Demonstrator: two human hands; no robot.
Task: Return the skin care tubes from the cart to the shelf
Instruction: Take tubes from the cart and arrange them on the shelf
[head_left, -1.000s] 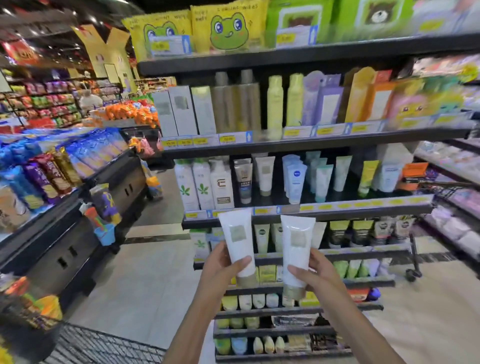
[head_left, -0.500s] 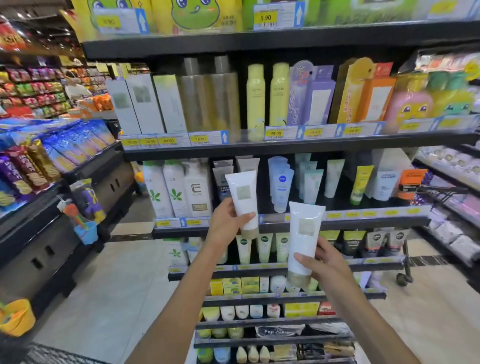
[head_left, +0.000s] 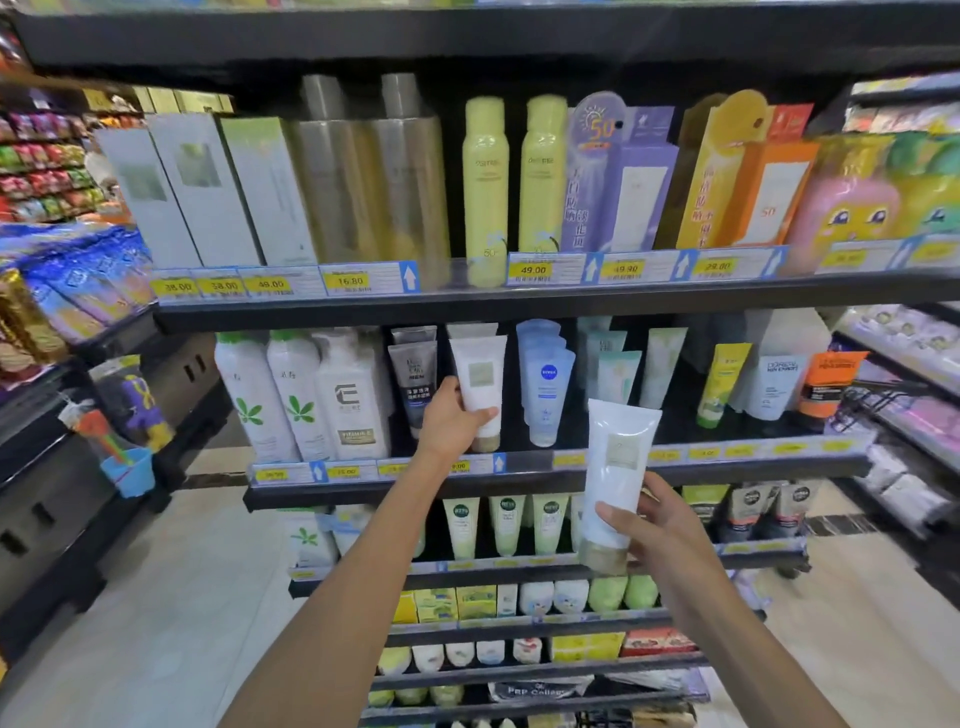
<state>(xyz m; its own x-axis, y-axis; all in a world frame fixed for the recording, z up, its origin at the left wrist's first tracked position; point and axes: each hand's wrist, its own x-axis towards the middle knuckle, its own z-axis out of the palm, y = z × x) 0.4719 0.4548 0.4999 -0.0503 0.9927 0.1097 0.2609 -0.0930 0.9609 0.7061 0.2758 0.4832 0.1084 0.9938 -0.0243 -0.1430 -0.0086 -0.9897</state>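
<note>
**A:** Status on the hands?

**B:** My left hand (head_left: 451, 415) is gripping a white plastic squeeze tube with a gold cap (head_left: 480, 391), fingers and thumb curled round its lower half. I'm holding it upright, cap down, inside the second black store shelf (head_left: 519, 475). Can't tell if the cap is touching the shelf board.

**A:** Where exactly in the row?

**B:** Between the grey men's face-wash tube (head_left: 414, 374) on its left and the pale blue tubes with a round dark-blue logo (head_left: 545, 384) on its right. It's sitting right in front of a matching white tube (head_left: 471, 329), only the crimped top of that one showing.

**A:** Right hand?

**B:** My right hand (head_left: 652, 525) is pinching a second white tube with a gold cap (head_left: 618, 478) near its base, thumb across the front, fingers behind. That tube is upright, cap down, tilted slightly right. I'm holding it out in the air in front of the shelf edge, well below and to the right of the first tube.

**A:** Anything else nearby?

**B:** Tall white bottles with a green leaf print (head_left: 275, 395) are standing at the left end of the same shelf. Yellow spray cans (head_left: 511, 182) are on the shelf above. Green-and-white tubes (head_left: 506, 525) are lined up on the shelf below.
</note>
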